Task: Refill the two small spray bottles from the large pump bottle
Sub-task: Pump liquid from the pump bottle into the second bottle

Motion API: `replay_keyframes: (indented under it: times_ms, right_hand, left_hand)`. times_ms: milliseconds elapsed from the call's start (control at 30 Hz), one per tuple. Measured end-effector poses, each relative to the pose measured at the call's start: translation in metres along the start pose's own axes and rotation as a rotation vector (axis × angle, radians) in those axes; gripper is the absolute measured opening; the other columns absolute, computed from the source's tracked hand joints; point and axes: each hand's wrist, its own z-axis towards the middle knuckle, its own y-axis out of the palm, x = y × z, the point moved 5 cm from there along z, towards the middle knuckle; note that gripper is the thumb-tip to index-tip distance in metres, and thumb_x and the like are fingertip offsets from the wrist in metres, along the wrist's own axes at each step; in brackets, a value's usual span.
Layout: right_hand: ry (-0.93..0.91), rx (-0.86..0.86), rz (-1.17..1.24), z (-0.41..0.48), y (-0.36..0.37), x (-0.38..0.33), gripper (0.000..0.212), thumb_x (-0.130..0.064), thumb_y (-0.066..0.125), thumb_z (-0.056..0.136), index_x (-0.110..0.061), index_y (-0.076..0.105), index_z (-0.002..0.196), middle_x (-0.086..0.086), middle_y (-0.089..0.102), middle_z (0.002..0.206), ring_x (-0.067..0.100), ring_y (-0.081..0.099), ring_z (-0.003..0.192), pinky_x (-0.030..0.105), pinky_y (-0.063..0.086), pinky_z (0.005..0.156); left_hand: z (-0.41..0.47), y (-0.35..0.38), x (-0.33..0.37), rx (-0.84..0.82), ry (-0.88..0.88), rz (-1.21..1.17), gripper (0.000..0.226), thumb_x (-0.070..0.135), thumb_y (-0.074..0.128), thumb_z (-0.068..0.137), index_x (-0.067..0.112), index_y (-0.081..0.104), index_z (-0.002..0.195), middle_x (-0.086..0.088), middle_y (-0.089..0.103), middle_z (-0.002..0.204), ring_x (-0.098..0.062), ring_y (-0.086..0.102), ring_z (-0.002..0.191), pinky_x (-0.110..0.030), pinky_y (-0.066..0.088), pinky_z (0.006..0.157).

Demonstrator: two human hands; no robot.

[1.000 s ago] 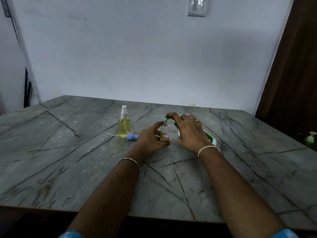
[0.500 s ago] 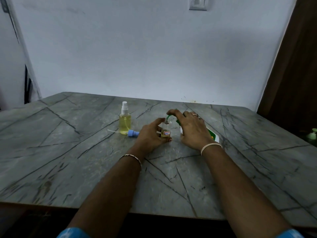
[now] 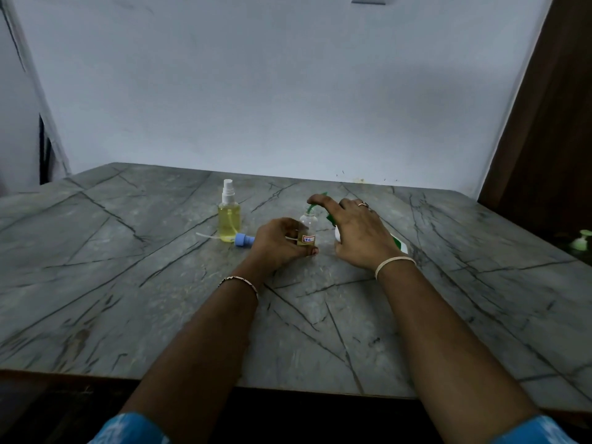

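Observation:
A small clear spray bottle [image 3: 308,229] with a red-edged label stands uncapped on the grey stone table [image 3: 128,283]; my left hand [image 3: 278,245] grips it at its base. My right hand [image 3: 355,232] lies over the large white-and-green pump bottle [image 3: 398,244], fingers on its green pump head [image 3: 315,207], whose spout sits over the small bottle's mouth. A little yellow liquid shows at the small bottle's bottom. A second spray bottle [image 3: 229,216], capped in white and nearly full of yellow liquid, stands to the left. A blue spray cap with its tube [image 3: 244,240] lies beside it.
A white wall rises behind the table's far edge. At the right stands a dark wooden door [image 3: 551,123], and a pale green pump top [image 3: 581,240] shows low beside the table's right edge. The table's near edge runs below my forearms.
The view has tilted down slightly. My hands stay on the small bottle and the pump; the left hand's grip has slid a little lower on the bottle.

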Motion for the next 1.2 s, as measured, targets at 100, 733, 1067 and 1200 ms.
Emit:
replay_keyframes:
  times_ms: [100,733,1067,1200]
  right_hand:
    - [0.010,0.013,0.034,0.001,0.000,0.000,0.076,-0.004,0.062,0.076,-0.037,0.031,0.137,0.008,0.056,0.107,0.031,0.049,0.110,0.044,0.045,0.091]
    - [0.008,-0.011,0.081,0.004,0.001,-0.001,0.074,-0.004,0.063,0.074,-0.037,0.033,0.133,0.008,0.058,0.107,0.030,0.051,0.104,0.043,0.048,0.086]
    - [0.005,-0.037,0.009,0.002,-0.003,-0.001,0.081,-0.009,0.059,0.081,-0.041,0.023,0.146,0.009,0.055,0.105,0.032,0.049,0.108,0.042,0.043,0.086]
    - [0.024,-0.026,-0.005,0.001,-0.002,-0.004,0.080,-0.011,0.064,0.077,-0.038,0.027,0.143,0.009,0.056,0.108,0.032,0.049,0.110,0.043,0.043,0.091]
  left_hand:
    - [0.001,0.000,-0.003,-0.004,-0.044,-0.023,0.059,0.026,0.089,0.057,0.008,0.067,0.108,-0.003,0.073,0.098,-0.009,0.067,0.082,-0.011,0.051,0.076]
    - [-0.006,-0.002,0.005,-0.002,-0.036,0.071,0.058,0.032,0.085,0.064,0.010,0.065,0.114,-0.003,0.072,0.102,-0.008,0.065,0.086,-0.014,0.046,0.078]
    - [-0.010,-0.003,0.011,0.035,-0.010,0.154,0.052,0.036,0.083,0.066,0.013,0.066,0.110,-0.002,0.072,0.099,-0.009,0.065,0.087,-0.016,0.044,0.080]
    - [-0.009,-0.003,0.011,0.044,0.001,0.158,0.056,0.040,0.083,0.065,0.012,0.066,0.111,-0.003,0.072,0.100,-0.012,0.066,0.089,-0.019,0.046,0.081]
